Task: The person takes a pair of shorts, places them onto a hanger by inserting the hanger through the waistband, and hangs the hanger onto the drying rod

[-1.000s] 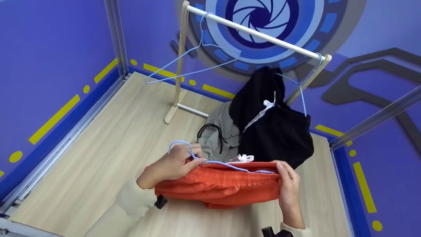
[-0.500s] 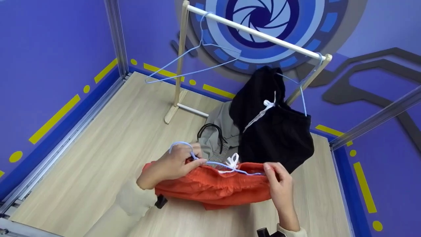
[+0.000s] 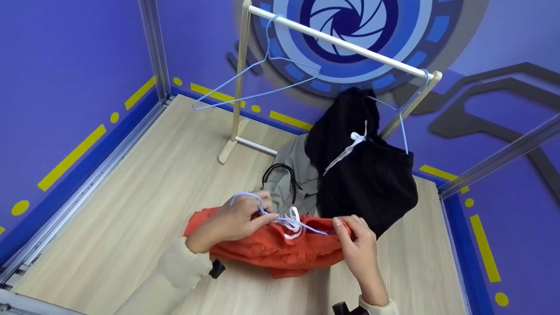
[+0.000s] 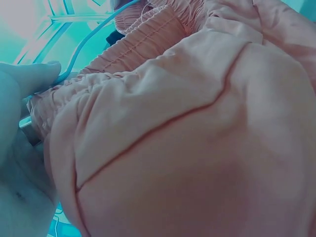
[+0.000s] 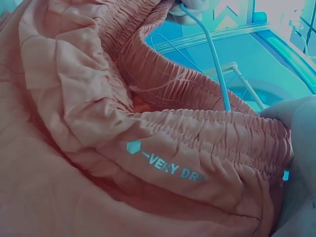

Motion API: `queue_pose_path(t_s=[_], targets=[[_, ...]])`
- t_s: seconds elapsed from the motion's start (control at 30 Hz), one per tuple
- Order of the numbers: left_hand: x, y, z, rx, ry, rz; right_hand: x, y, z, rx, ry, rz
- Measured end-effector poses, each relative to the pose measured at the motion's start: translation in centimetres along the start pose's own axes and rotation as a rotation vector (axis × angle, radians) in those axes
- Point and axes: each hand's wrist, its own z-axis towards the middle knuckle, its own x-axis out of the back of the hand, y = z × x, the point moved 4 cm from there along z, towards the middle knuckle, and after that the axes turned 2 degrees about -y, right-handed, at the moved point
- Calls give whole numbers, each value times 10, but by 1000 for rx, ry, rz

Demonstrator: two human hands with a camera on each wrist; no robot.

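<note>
Orange shorts (image 3: 284,256) with a gathered elastic waistband (image 5: 212,136) are stretched between my two hands in the head view. My left hand (image 3: 236,223) grips a blue wire hanger (image 3: 314,229) near its hook, along with the waistband's left side. From there the hanger's arm runs into the waist opening, and its far end is hidden by cloth. With thumb and fingers, my right hand (image 3: 362,247) pinches the right end of the waistband. A white drawstring (image 3: 294,215) loops up at the middle. Printed lettering shows on the shorts in the right wrist view.
Behind the hands stands a clothes rack (image 3: 337,42). On its left hangs a bare blue hanger (image 3: 258,97); on its right, black shorts (image 3: 367,183) hang on another. Grey shorts (image 3: 291,153) with a black cord are beside them. Blue walls (image 3: 78,57) border the wooden floor (image 3: 144,183).
My right hand has moved left, bringing the right end of the waistband closer to my left hand. The waistband has bunched, and the drawstring has shifted left. My left hand has barely moved.
</note>
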Motion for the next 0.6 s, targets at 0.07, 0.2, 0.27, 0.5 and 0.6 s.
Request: queue_pose_path(t_s=[0.07, 0.2, 0.27, 0.5, 0.6], targets=[[0, 0, 0, 5, 1, 3, -2, 1, 0, 15, -4, -28], [-1, 1, 0, 21, -4, 7, -6, -2, -1, 31, -18, -48], [-3, 1, 1, 24, -8, 2, -9, -5, -1, 37, -28, -45], [-5, 2, 1, 7, 9, 4, -19, -13, -1, 46, -64, -45], [-5, 2, 0, -5, 29, 8, -22, -16, -1, 55, -77, -61]])
